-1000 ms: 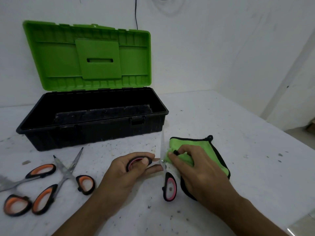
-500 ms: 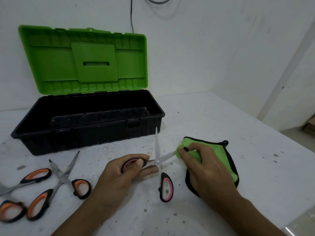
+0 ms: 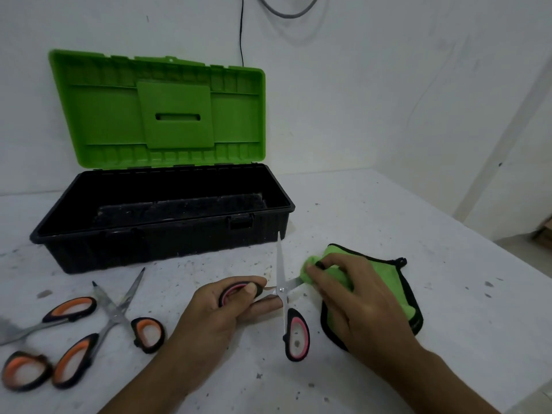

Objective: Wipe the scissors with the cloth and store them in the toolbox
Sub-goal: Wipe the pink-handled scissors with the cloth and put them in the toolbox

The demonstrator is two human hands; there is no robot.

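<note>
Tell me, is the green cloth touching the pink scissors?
Touching: in the head view the right hand pinches the green cloth around one blade of the pink scissors.

Three pairs of scissors lie in view. One is a pink-handled pair (image 3: 280, 289) at the lower centre of the frame. Two are orange-handled: one orange pair (image 3: 116, 312) with its blades spread at the lower left, and a second orange pair (image 3: 70, 309) cut off by the left edge. There is one toolbox (image 3: 161, 243) at the upper left, with one green lid, and one green cloth (image 3: 385, 279) right of centre. Two hands show, the left hand (image 3: 215, 312) and the right hand (image 3: 358, 303). One desk (image 3: 388, 219) carries everything. Two cables hang on the wall at the top: one thin black cable (image 3: 241, 31) and one grey cable (image 3: 286, 14).
</note>
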